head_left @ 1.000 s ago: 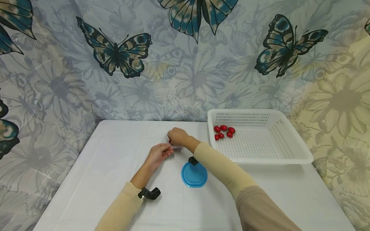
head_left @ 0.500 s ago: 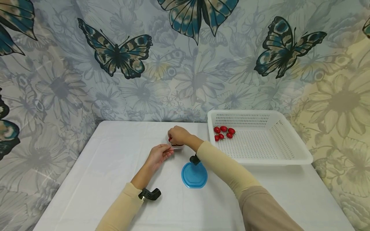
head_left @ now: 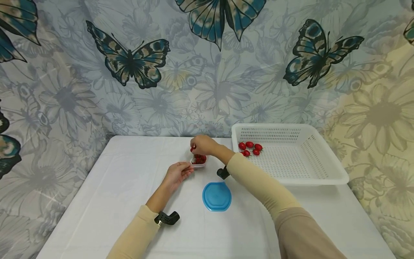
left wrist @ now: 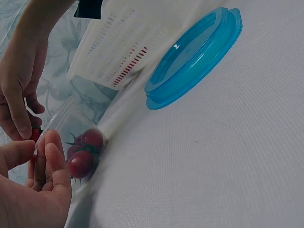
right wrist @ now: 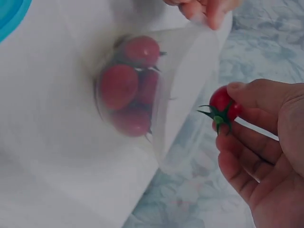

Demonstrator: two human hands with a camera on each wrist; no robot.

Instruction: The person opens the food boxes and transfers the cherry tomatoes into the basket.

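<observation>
My right hand (head_left: 205, 145) pinches a small red cherry tomato (right wrist: 222, 102) with a green calyx between thumb and fingertips, just outside the mouth of a clear plastic container (right wrist: 183, 80). Several more cherry tomatoes (right wrist: 118, 87) lie at the container's bottom, seen through its wall. My left hand (head_left: 177, 175) holds the near rim of this container between thumb and fingers. In the left wrist view the held tomato is mostly covered by fingers. A round blue lid (head_left: 217, 196) lies on the white table, nearer to me than the container.
At the back right of the table (head_left: 129, 194) stands a white perforated basket (head_left: 291, 180), with several cherry tomatoes (head_left: 249, 144) gathered at its left end. A butterfly-patterned cloth (head_left: 223, 90) hangs right behind the table.
My right hand has lifted back and slightly right with the cherry tomato in its fingers, uncovering the tomatoes in the container. My left hand keeps its place at the rim.
</observation>
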